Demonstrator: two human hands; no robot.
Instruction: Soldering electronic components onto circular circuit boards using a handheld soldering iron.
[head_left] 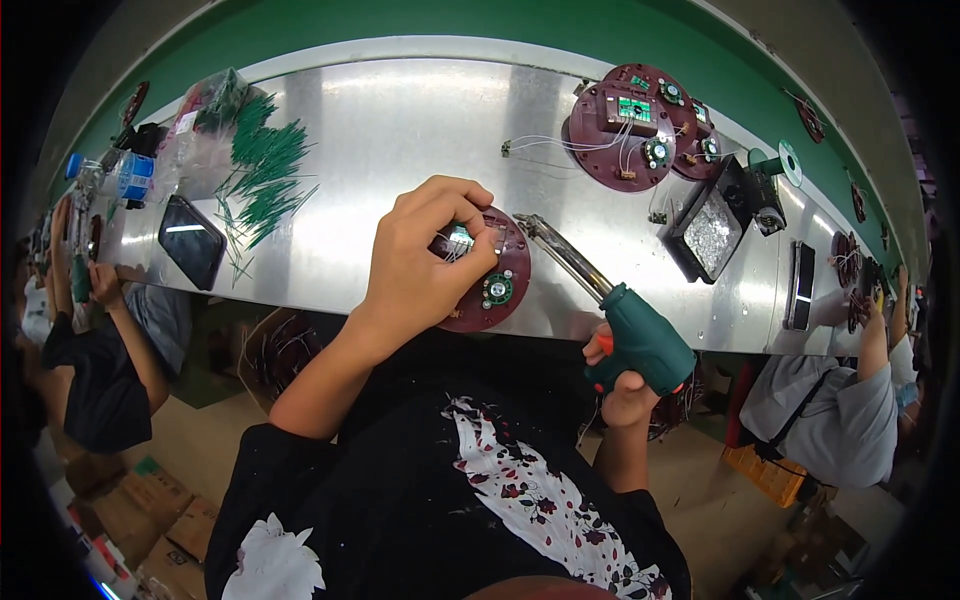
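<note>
A dark red round disc with a small green-ringed round part and a circuit board lies at the table's front edge. My left hand rests over its left side, thumb and forefinger pinched together above the board. Whatever sits between those fingertips is too small to make out. In my right hand is a green soldering gun with orange-red controls. Its long metal barrel points up and left, the tip just right of the disc's upper edge; contact cannot be told.
Similar discs with white wires are stacked at the back right. Beside them are a black tray and a spool. Green wires, a plastic bag, a bottle and a phone lie left. Co-workers sit on both sides.
</note>
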